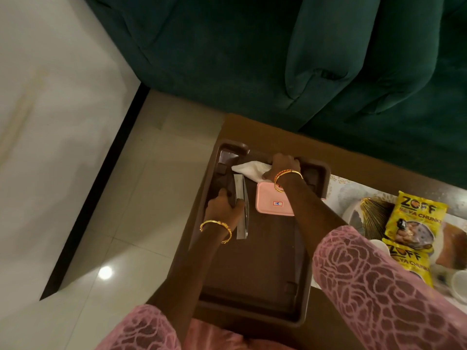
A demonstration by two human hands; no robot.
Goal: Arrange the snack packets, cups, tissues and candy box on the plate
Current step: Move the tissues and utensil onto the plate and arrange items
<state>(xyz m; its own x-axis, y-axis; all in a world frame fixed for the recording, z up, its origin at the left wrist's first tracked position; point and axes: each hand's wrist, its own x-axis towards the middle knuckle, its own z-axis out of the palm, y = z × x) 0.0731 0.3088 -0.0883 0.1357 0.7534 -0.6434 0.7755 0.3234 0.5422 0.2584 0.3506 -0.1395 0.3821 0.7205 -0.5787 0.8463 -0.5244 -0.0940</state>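
A brown tray-like plate (265, 269) lies on the wooden table. My right hand (283, 166) holds a white tissue (250, 169) at the plate's far end. My left hand (223, 209) grips a dark snack packet with a silvery edge (241, 198), standing on its edge along the plate's left side. A pink candy box (271, 202) with a small label lies flat in the plate, just under my right wrist. Two yellow snack packets (414, 218) lie on the table to the right. A white cup (458, 284) shows at the right edge.
A dark green sofa (278, 59) runs along the far side of the table. A gold fan-shaped ornament (374, 215) and a patterned mat (338, 188) sit to the right of the plate. Glossy tiled floor (126, 198) lies to the left.
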